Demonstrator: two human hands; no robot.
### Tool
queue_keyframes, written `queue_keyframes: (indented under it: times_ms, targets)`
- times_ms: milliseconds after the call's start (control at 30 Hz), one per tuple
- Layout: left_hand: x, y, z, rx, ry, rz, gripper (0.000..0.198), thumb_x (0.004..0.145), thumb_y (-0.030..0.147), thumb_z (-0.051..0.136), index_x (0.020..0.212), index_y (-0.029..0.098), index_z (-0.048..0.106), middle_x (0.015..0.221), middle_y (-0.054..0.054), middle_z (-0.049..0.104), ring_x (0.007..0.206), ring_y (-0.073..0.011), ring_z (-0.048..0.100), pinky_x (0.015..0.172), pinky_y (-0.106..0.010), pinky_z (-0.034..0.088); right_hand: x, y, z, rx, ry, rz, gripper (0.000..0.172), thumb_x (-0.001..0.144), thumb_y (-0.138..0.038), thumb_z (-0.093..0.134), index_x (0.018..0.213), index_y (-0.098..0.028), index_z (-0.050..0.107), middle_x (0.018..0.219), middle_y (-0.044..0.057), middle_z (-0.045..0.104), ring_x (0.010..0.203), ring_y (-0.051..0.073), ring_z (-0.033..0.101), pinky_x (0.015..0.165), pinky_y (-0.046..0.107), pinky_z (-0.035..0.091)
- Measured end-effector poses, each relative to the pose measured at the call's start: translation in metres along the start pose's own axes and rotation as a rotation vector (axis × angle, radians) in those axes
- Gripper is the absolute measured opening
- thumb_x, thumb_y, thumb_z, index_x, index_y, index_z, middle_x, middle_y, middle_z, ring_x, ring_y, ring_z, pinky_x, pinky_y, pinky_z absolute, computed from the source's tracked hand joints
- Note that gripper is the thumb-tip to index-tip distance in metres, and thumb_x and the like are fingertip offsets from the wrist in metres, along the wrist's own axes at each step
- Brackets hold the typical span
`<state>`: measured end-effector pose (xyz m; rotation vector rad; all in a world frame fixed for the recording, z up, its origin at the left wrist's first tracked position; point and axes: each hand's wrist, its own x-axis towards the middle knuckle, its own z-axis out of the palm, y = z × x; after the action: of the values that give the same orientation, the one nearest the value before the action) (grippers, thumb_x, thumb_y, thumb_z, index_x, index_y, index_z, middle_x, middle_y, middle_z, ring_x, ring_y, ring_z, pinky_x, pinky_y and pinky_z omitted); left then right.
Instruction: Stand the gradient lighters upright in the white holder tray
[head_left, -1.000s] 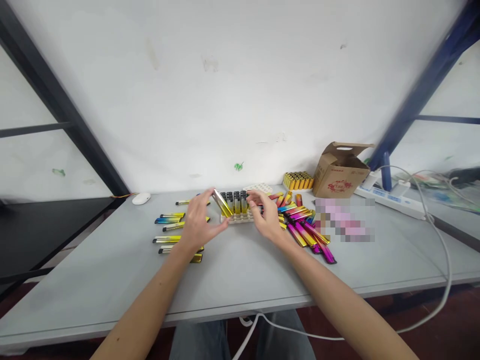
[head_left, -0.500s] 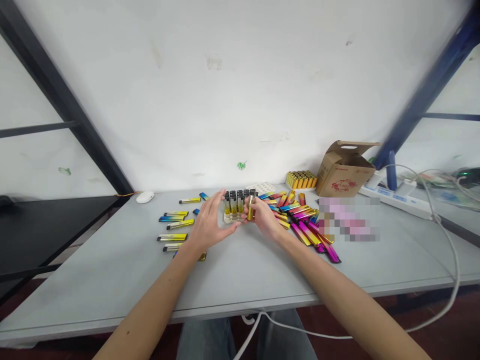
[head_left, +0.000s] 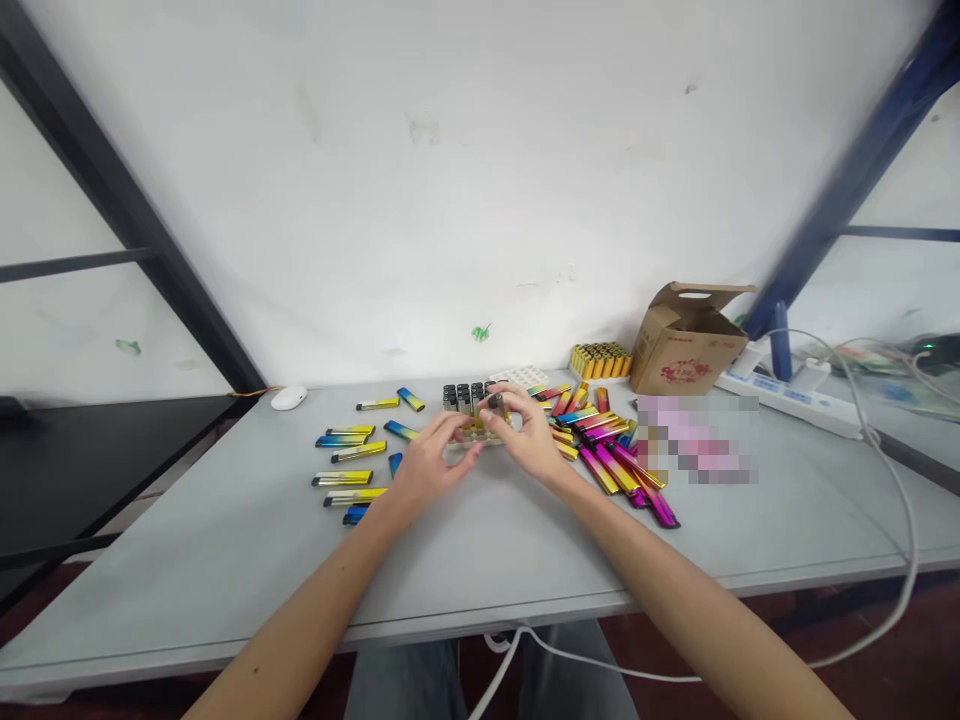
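Observation:
A small white tray (head_left: 459, 445) near the middle of the grey table (head_left: 495, 545) holds several upright gold sticks with black caps (head_left: 459, 396). My right hand (head_left: 531, 432) pinches one such gold stick (head_left: 496, 403) by its black top at the tray's near right corner. My left hand (head_left: 430, 460) rests at the tray's front left, fingers curled against it. Yellow and blue flat sticks (head_left: 342, 478) lie to the left of my left hand. A heap of pink, purple and gold sticks (head_left: 611, 452) lies to the right of my right hand.
A brown cardboard box (head_left: 686, 345) and a block of gold cylinders (head_left: 598, 360) stand at the back right. A spare white tray (head_left: 523, 376) lies behind. A white mouse (head_left: 288, 397) sits back left. A power strip (head_left: 787, 392) and a white cable (head_left: 892, 480) run along the right.
My left hand passed the gold stick to my right hand, which now holds it upright at the tray. My left hand dropped to the tray's front edge.

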<state>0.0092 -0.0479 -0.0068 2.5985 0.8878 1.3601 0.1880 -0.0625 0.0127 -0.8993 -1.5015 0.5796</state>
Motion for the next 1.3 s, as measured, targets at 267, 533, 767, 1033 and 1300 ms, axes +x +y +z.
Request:
queue_keyframes:
  times_ms: [267, 533, 767, 1033, 1300]
  targets:
    - [-0.001, 0.000, 0.011, -0.136, -0.131, -0.128, 0.023, 0.095, 0.032, 0.045, 0.098, 0.020, 0.064, 0.095, -0.007, 0.070, 0.092, -0.0218, 0.067, 0.084, -0.036, 0.055, -0.007, 0.001, 0.004, -0.064, -0.149, -0.027, 0.025, 0.079, -0.041, 0.072, 0.098, -0.025, 0.074, 0.140, 0.008, 0.052, 0.130, 0.025, 0.049, 0.109, 0.041, 0.040]
    - [0.004, 0.000, -0.001, -0.534, 0.078, -0.495, 0.016, 0.093, 0.036, 0.046, 0.094, 0.021, 0.049, 0.081, -0.002, 0.065, 0.077, -0.0183, 0.065, 0.080, -0.035, 0.052, 0.008, 0.023, -0.010, -0.010, 0.237, 0.128, 0.039, 0.095, -0.047, 0.039, 0.101, -0.019, 0.067, 0.106, 0.009, 0.066, 0.095, 0.021, 0.063, 0.090, 0.037, 0.050]
    - [0.015, 0.006, -0.007, -1.077, 0.034, -0.714, 0.023, 0.087, 0.040, 0.061, 0.095, 0.019, 0.054, 0.087, -0.004, 0.064, 0.079, -0.0185, 0.063, 0.073, -0.033, 0.051, 0.009, 0.038, -0.014, -0.065, 0.359, 0.200, 0.042, 0.092, -0.050, 0.040, 0.095, -0.018, 0.066, 0.103, 0.009, 0.066, 0.096, 0.022, 0.060, 0.090, 0.037, 0.046]
    - [0.019, 0.006, -0.016, -1.468, -0.137, -0.895, 0.040, 0.094, 0.050, 0.041, 0.085, 0.015, 0.058, 0.062, 0.001, 0.042, 0.055, -0.0120, 0.043, 0.053, -0.024, 0.041, 0.011, 0.050, -0.016, -0.126, 0.316, 0.272, 0.043, 0.093, -0.049, 0.035, 0.103, -0.018, 0.063, 0.116, 0.012, 0.067, 0.113, 0.025, 0.058, 0.102, 0.040, 0.040]
    - [0.020, 0.005, -0.013, -1.445, -0.154, -0.986, 0.035, 0.093, 0.039, 0.034, 0.067, 0.018, 0.044, 0.062, 0.002, 0.033, 0.052, -0.0119, 0.037, 0.050, -0.023, 0.038, 0.008, 0.053, -0.013, -0.169, 0.280, 0.253, 0.045, 0.094, -0.052, 0.034, 0.106, -0.019, 0.062, 0.116, 0.013, 0.066, 0.113, 0.026, 0.058, 0.101, 0.041, 0.041]
